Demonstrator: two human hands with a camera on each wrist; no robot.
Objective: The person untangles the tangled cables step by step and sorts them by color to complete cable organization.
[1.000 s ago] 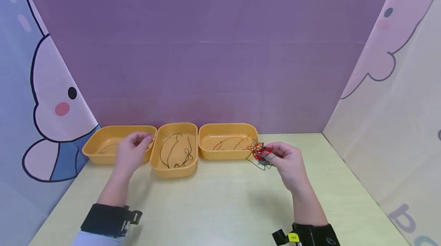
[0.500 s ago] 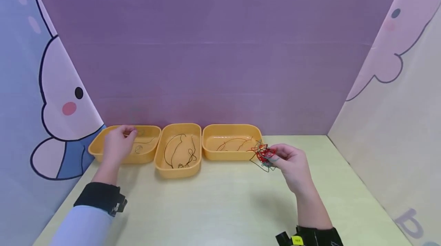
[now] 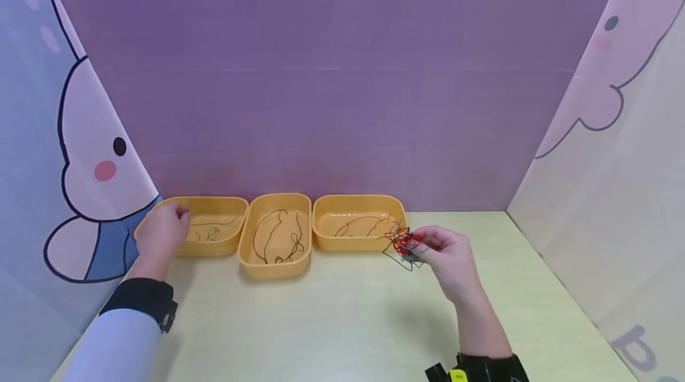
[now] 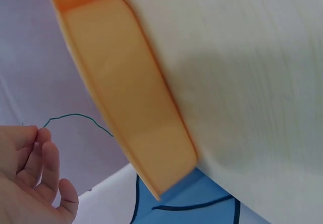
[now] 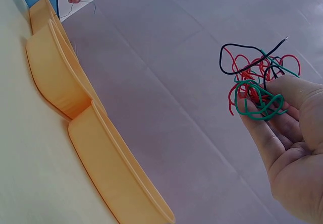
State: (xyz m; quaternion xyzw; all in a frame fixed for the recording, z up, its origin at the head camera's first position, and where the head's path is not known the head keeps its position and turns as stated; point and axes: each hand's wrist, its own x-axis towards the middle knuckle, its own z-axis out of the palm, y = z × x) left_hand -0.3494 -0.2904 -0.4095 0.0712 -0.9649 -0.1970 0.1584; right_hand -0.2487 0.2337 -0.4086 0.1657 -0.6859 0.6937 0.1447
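Observation:
Between thumb and fingertip, my left hand (image 3: 163, 230) pinches a thin green wire (image 4: 75, 115) above the left end of the left yellow tray (image 3: 218, 247). In the left wrist view one end of that wire droops toward the tray's rim. My right hand (image 3: 446, 257) holds a tangled bundle of red, green and black wires (image 5: 257, 90) up in front of the right yellow tray (image 3: 353, 244). Some loops of the bundle stick out past the fingertips.
Three yellow trays stand side by side against the purple backdrop (image 3: 342, 84). Black wires (image 3: 291, 245) lie in the middle tray (image 3: 274, 272), reddish ones (image 3: 364, 218) in the right tray, and thin wires (image 3: 213, 233) in the left. The pale table (image 3: 321, 322) extends in front.
My left hand has moved left, from the right end of the left tray to its left end, uncovering the wires there. My right hand stays in nearly the same place with the bundle.

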